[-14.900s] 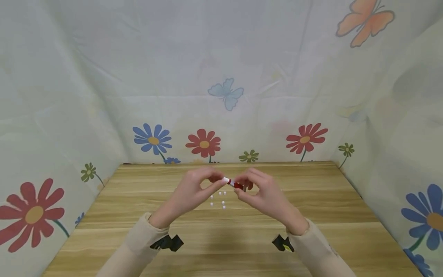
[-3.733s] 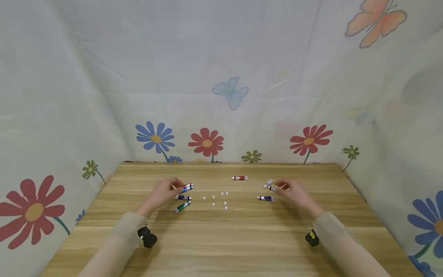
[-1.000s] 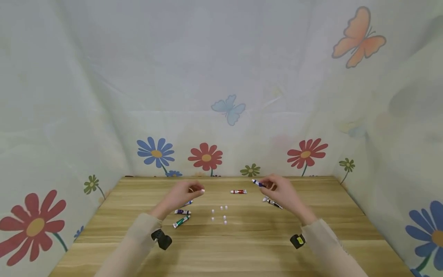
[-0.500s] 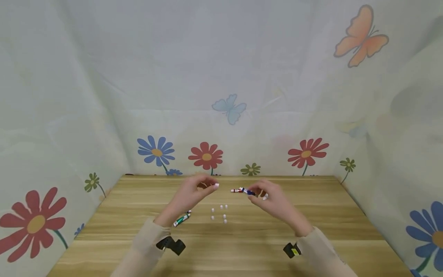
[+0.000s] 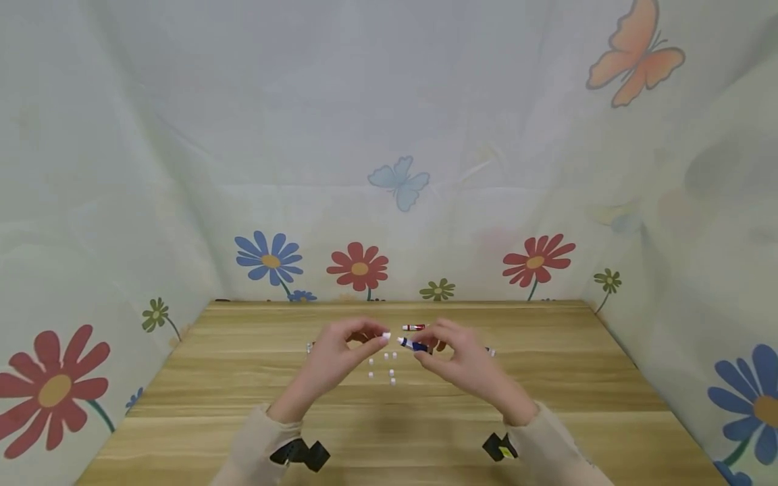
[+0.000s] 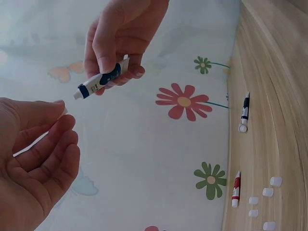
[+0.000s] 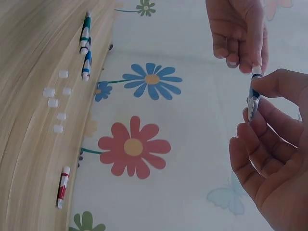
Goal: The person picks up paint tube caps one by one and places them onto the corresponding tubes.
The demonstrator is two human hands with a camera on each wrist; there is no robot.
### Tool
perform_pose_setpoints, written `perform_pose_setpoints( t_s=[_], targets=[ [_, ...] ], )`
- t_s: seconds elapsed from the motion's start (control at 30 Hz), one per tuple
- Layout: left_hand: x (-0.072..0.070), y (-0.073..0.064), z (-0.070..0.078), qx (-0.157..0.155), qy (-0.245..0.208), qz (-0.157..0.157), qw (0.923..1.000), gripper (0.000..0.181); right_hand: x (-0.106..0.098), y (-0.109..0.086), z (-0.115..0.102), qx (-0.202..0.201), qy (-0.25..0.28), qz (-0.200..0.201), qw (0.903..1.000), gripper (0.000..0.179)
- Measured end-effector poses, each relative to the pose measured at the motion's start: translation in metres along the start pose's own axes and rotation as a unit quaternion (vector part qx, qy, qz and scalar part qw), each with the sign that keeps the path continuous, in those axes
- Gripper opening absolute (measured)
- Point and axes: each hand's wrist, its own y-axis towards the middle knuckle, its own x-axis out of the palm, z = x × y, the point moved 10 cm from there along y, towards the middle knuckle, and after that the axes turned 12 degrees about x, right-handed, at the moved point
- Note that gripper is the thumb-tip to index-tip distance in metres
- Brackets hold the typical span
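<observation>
Near the middle of the table, my left hand (image 5: 331,354) pinches a small white cap (image 5: 386,335) between thumb and index fingertip. Facing it, my right hand (image 5: 464,361) grips a dark blue paint tube (image 5: 415,345), its white nozzle (image 6: 78,95) pointing at the cap. A small gap separates cap and nozzle in the head view. Both are held above the table. Several white caps (image 5: 392,372) lie loose on the wood below. Behind the hands lies a red paint tube (image 5: 415,327).
On the table's left side lie a green tube (image 7: 85,31) and a blue tube (image 7: 87,65), with another partly hidden between them. A black-banded tube (image 6: 245,108) and a white tube end lie at the right. Flower-printed cloth (image 5: 389,101) encloses the wooden table (image 5: 389,432).
The red tube, held in both hands earliest on, now lies on the table. Since then my left hand has picked up a cap, my right the dark blue tube; both have come together mid-table.
</observation>
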Motion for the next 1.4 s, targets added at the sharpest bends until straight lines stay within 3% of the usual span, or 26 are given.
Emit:
perform_pose_setpoints(
  t_s=[0.43,0.73,0.93,1.13,1.4],
  targets=[
    [0.009,-0.001,0.010,0.042,-0.006,-0.009,0.9991,0.018,0.005,-0.004,-0.010,-0.033,0.014,0.000,0.9994,0.022],
    [0.017,-0.005,0.005,0.026,-0.016,-0.018,0.9994,0.015,0.008,-0.007,-0.007,-0.031,0.005,-0.003,0.9995,0.021],
    [0.020,-0.005,0.006,0.042,-0.015,-0.016,0.9989,0.009,0.010,-0.008,-0.006,-0.025,0.012,-0.016,0.9995,0.021],
    [0.022,-0.007,0.009,0.051,-0.022,-0.022,0.9982,0.007,0.011,-0.009,0.000,-0.011,0.030,-0.035,0.9989,0.016],
    [0.026,-0.011,0.008,0.055,-0.011,-0.027,0.9981,0.010,0.012,-0.009,0.009,0.043,0.065,-0.076,0.9941,0.014]
  ],
)
